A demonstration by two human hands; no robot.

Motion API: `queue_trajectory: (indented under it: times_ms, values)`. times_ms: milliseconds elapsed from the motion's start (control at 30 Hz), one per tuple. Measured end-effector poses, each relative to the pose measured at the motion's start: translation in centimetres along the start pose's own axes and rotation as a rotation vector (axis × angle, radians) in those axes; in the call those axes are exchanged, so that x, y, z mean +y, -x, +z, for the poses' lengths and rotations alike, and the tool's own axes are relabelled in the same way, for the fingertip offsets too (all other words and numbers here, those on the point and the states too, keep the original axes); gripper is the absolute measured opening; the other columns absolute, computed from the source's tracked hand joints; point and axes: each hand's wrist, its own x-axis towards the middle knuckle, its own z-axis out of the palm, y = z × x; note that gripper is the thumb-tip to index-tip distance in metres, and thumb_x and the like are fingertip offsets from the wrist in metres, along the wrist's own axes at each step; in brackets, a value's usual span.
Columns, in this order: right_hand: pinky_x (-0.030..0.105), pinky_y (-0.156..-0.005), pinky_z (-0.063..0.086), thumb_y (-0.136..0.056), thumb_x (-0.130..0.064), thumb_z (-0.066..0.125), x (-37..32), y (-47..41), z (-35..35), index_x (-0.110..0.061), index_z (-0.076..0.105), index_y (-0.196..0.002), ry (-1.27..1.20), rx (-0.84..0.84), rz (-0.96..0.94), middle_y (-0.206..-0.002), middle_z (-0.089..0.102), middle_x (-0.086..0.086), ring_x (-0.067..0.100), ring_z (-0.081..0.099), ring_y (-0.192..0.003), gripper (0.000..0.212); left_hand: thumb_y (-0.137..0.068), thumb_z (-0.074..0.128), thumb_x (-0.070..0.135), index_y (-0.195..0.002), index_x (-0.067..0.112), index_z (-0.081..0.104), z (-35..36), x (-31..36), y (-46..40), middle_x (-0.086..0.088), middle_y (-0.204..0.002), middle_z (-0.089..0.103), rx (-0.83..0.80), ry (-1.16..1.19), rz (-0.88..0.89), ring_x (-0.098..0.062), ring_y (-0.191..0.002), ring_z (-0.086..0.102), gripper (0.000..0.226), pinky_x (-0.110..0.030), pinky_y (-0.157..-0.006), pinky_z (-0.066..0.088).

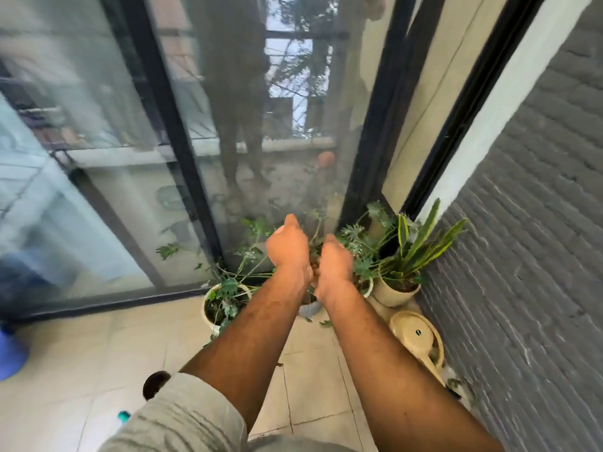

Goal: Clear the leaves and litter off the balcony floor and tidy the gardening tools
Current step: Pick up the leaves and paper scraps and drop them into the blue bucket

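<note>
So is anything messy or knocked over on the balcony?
Yes. The cream watering can lies by the grey brick wall, with leaf bits scattered on the floor next to it. The leafy plant in the white pot flops sideways, its stems sprawling. A small leaf lies on the tiles too.

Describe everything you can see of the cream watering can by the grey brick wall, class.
The watering can is cream or pale yellow and looks like plastic. It has a rounded body, a flat top with a small dark cap, and a long spout angled toward the lower right, along the grey brick wall. It stands upright on the tiled floor, just in front of the cream pot of striped, sword-shaped leaves. Neither hand touches it. Its far side and any handle are hard to make out.
</note>
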Motion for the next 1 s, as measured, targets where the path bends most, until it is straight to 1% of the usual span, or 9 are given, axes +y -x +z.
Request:
queue_trajectory:
  times_ms: [100, 133, 200, 333, 400, 533, 667, 800, 1000]
  values:
    - [0.021, -0.045, 0.029, -0.103, -0.036, 0.05, 0.0, 0.3, 1.2, -0.015, 0.057, -0.078, -0.039, -0.137, 0.065, -0.054, 0.048, 0.001, 0.016, 0.039, -0.037, 0.034, -0.091, 0.057, 0.031, -0.061, 0.018, 0.049, -2.2, 0.6, -0.5, 0.0, -0.054, 0.049, 0.029, 0.118, -0.054, -0.021, -0.045, 0.041, 0.034, -0.027, -0.047, 0.032]
    - [0.02, -0.047, 0.028, -0.105, -0.036, 0.049, 0.2, 0.7, 1.6, -0.016, 0.054, -0.077, -0.041, -0.182, 0.094, -0.05, 0.045, -0.002, 0.014, 0.036, -0.034, 0.035, -0.092, 0.058, 0.032, -0.063, 0.018, 0.049, -3.3, 0.7, -0.6, 0.0, -0.055, 0.047, 0.046, 0.153, -0.066, -0.02, -0.042, 0.039, 0.033, -0.024, -0.045, 0.03]
    - [0.02, -0.047, 0.027, -0.107, -0.037, 0.048, 0.7, 1.8, 2.5, -0.017, 0.051, -0.078, -0.061, -0.249, 0.146, -0.052, 0.042, -0.002, 0.011, 0.031, -0.032, 0.035, -0.092, 0.059, 0.033, -0.064, 0.019, 0.051, -5.3, 0.7, -0.6, -0.001, -0.055, 0.046, 0.071, 0.217, -0.084, -0.019, -0.04, 0.036, 0.032, -0.022, -0.042, 0.028]
    - [0.022, -0.051, 0.03, -0.106, -0.042, 0.051, 3.2, 5.0, 5.0, -0.017, 0.054, -0.087, 0.027, -0.372, 0.222, -0.071, 0.049, 0.002, 0.014, 0.035, -0.045, 0.032, -0.096, 0.058, 0.03, -0.069, 0.02, 0.051, -10.8, 0.5, 0.1, -0.001, -0.056, 0.044, 0.184, 0.342, -0.082, -0.017, -0.039, 0.033, 0.029, -0.021, -0.04, 0.025]
    - [0.023, -0.051, 0.029, -0.104, -0.042, 0.052, 4.5, 7.0, 6.2, -0.018, 0.056, -0.09, 0.077, -0.456, 0.24, -0.074, 0.05, 0.004, 0.015, 0.034, -0.048, 0.028, -0.094, 0.059, 0.027, -0.069, 0.021, 0.048, -13.8, 0.4, 0.4, -0.001, -0.057, 0.043, 0.239, 0.395, -0.084, -0.016, -0.04, 0.03, 0.028, -0.021, -0.041, 0.022]
    - [0.024, -0.053, 0.022, -0.104, -0.037, 0.051, 6.9, 11.1, 8.2, -0.019, 0.055, -0.086, 0.17, -0.586, 0.26, -0.072, 0.047, 0.004, 0.015, 0.031, -0.048, 0.025, -0.092, 0.057, 0.023, -0.067, 0.023, 0.045, -19.6, 0.6, 1.3, 0.0, -0.058, 0.04, 0.34, 0.5, -0.068, -0.015, -0.041, 0.027, 0.028, -0.021, -0.04, 0.02]
    - [0.022, -0.046, 0.021, -0.102, -0.039, 0.051, 10.2, 15.5, 11.0, -0.02, 0.056, -0.098, 0.245, -0.702, 0.266, -0.067, 0.042, 0.001, 0.013, 0.03, -0.046, 0.02, -0.096, 0.056, 0.025, -0.07, 0.021, 0.048, -26.0, 1.0, 2.5, 0.001, -0.056, 0.041, 0.429, 0.585, -0.033, -0.013, -0.042, 0.028, 0.027, -0.02, -0.041, 0.02]
    - [0.022, -0.045, 0.02, -0.101, -0.035, 0.051, 13.4, 21.0, 13.9, -0.021, 0.054, -0.092, 0.318, -0.818, 0.282, -0.06, 0.04, -0.002, 0.012, 0.028, -0.046, 0.017, -0.094, 0.057, 0.025, -0.071, 0.023, 0.048, -33.2, 1.0, 2.9, 0.002, -0.057, 0.04, 0.507, 0.673, -0.034, -0.013, -0.044, 0.026, 0.025, -0.021, -0.041, 0.019]
    - [0.022, -0.046, 0.023, -0.102, -0.038, 0.05, 18.5, 29.8, 19.4, -0.02, 0.051, -0.087, 0.442, -0.914, 0.265, -0.069, 0.046, 0.002, 0.014, 0.032, -0.049, 0.024, -0.095, 0.055, 0.025, -0.071, 0.026, 0.045, -45.0, 1.7, 2.9, 0.003, -0.06, 0.04, 0.536, 0.75, -0.046, -0.012, -0.044, 0.026, 0.026, -0.015, -0.042, 0.018]
